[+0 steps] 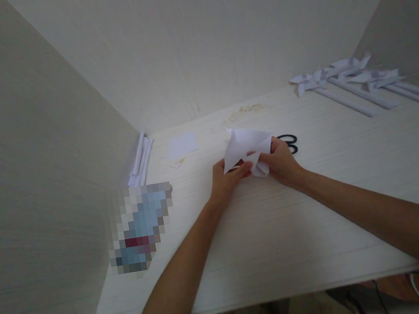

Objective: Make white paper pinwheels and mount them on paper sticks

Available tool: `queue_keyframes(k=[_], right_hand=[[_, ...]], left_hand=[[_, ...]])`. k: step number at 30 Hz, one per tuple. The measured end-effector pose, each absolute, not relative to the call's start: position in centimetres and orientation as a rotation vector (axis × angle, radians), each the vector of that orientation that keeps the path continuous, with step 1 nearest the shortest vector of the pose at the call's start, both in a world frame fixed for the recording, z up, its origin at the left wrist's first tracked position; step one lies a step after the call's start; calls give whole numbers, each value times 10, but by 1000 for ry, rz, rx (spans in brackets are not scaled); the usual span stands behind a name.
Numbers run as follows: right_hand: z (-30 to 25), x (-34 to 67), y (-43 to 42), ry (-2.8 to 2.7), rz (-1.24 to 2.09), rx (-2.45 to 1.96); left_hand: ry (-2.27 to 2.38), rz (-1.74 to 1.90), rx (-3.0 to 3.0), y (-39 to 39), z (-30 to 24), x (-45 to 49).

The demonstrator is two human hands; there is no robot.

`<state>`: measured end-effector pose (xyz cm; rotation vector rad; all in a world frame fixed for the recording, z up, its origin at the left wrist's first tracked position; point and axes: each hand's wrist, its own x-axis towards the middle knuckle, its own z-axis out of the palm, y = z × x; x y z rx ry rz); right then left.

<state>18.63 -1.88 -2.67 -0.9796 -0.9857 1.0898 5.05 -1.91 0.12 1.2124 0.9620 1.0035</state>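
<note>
A folded white paper piece [245, 146] with pointed flaps is held above the white table [270, 237], near its middle. My left hand [226, 178] pinches its lower left edge, fingers closed on the paper. My right hand [282, 161] grips its lower right part, fingers curled around the folds. Black scissors [290, 142] lie on the table just behind my right hand, partly hidden by it.
Several finished white paper pinwheels on rolled paper sticks [357, 83] lie at the back right. Rolled white paper sticks [140, 160] rest along the left wall. A small white paper square [182, 145] lies behind them. A blurred-out object [141, 229] sits at the left. Walls enclose three sides.
</note>
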Motion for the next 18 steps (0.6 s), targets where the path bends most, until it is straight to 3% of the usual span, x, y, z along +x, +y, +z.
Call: queue_keyframes(k=[18], right_hand=[[-21, 184, -19, -825, 1189, -873]], left_hand=[[1008, 1155, 1089, -17, -3, 52]])
